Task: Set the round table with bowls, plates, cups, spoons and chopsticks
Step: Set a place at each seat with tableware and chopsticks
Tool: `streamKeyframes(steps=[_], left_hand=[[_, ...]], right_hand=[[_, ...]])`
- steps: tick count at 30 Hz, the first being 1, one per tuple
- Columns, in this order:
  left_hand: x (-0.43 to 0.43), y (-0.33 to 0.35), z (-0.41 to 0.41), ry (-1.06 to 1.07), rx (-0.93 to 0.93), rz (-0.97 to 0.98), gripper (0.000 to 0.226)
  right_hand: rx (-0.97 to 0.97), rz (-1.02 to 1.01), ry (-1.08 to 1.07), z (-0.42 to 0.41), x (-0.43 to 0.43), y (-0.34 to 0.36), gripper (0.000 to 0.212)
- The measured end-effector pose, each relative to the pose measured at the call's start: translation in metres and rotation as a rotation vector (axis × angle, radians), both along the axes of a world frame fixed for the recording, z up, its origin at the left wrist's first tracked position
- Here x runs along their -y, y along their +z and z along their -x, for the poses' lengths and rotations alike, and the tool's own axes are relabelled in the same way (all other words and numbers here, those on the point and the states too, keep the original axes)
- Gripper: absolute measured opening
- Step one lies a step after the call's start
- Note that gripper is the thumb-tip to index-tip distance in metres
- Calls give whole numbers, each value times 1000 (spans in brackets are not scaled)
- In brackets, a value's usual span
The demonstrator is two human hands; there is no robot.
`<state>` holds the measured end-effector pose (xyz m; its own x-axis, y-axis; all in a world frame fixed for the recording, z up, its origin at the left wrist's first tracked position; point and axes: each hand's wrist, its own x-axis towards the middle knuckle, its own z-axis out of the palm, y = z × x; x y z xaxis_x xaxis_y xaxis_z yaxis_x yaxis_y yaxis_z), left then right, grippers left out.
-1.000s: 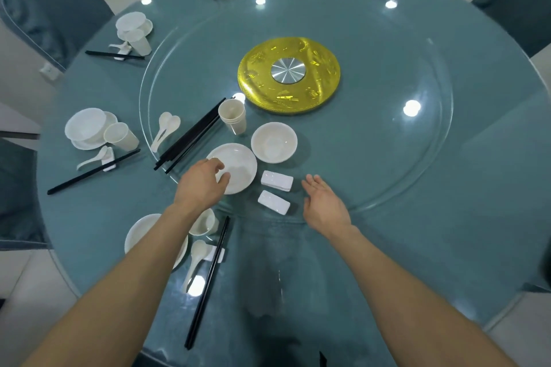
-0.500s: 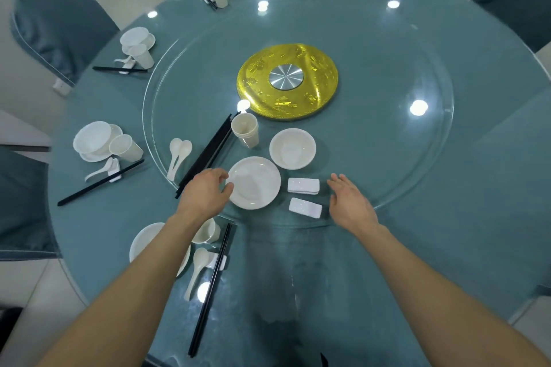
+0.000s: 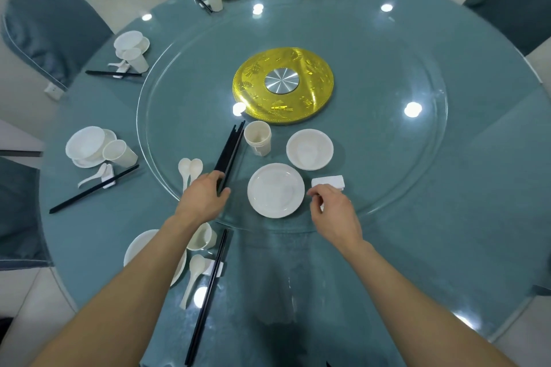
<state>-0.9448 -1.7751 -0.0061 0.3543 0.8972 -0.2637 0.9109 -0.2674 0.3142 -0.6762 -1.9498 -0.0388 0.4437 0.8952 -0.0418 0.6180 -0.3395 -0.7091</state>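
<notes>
Along the left edge of the surface (image 3: 98, 235), laid places (image 3: 86, 147) were seen, and the unplaced stock was gathered on the near part of the glass turntable (image 3: 139, 119). Two white spoons (image 3: 190, 168) lay side by side there. They were judged light and slick enough to skate on glass, and best lifted by the handles. Just to their right, the left hand (image 3: 205, 197) was curled over the near ends of the black chopsticks (image 3: 231, 152), with fingers on one side and thumb on the other. These thin, stiff, smooth sticks were judged likely to roll or fan apart, so a firm pinch close to the ends was thought wise. The nested cups (image 3: 258, 140) looked thin-walled and light. The wall just under the rim was judged the place to take, with care that the lower cups were not dragged up. The plate (image 3: 275, 189) lay flat, so its rim would have to be tipped before it could be held. The bowl (image 3: 310, 149) could be taken by its rim and was judged breakable if knocked. The far rest (image 3: 328, 182) lay apart. The near rest (image 3: 320, 206), a small hard block, was mostly hidden under the right hand (image 3: 334, 211), whose curled fingers appeared to pinch it.
</notes>
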Motion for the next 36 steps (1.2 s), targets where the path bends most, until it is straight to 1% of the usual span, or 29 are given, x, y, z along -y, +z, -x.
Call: streamKeyframes(steps=[2, 6, 8, 11, 14, 15, 17, 19, 21, 24, 30, 36], left_hand=[[5, -3, -10, -71, 16, 9, 37], [21, -13, -32, -149, -19, 163, 47], [26, -19, -40, -183, -44, 208, 50], [29, -21, -50, -202, -74, 223, 54], [33, -23, -57, -216, -114, 232, 56], [36, -23, -60, -222, -132, 225, 57], [42, -23, -66, -245, -171, 201, 55], [49, -24, -72, -271, -219, 185, 53], [54, -24, -79, -283, -261, 176, 55], [57, -23, -89, -293, -281, 153, 58], [68, -24, -94, -288, -262, 137, 60], [72, -23, -102, -265, -245, 147, 57]], right_hand=[[-14, 28, -22, 5, 1, -1, 15], [-81, 151, -111, 9, 1, 0, 15], [-82, 231, -155, 11, -1, 0, 24], [-98, 306, -226, 15, -6, -2, 37], [-181, 338, -300, 13, -10, -6, 46], [-223, 340, -324, 11, -11, -8, 45], [-278, 332, -356, 8, -11, -11, 37], [-301, 320, -385, 4, -10, -12, 30], [-307, 303, -394, 0, -9, -11, 28], [-290, 283, -391, -6, -8, -8, 25], [-111, 266, -370, -22, -5, -5, 23], [-188, 110, -419, -31, 8, -6, 23]])
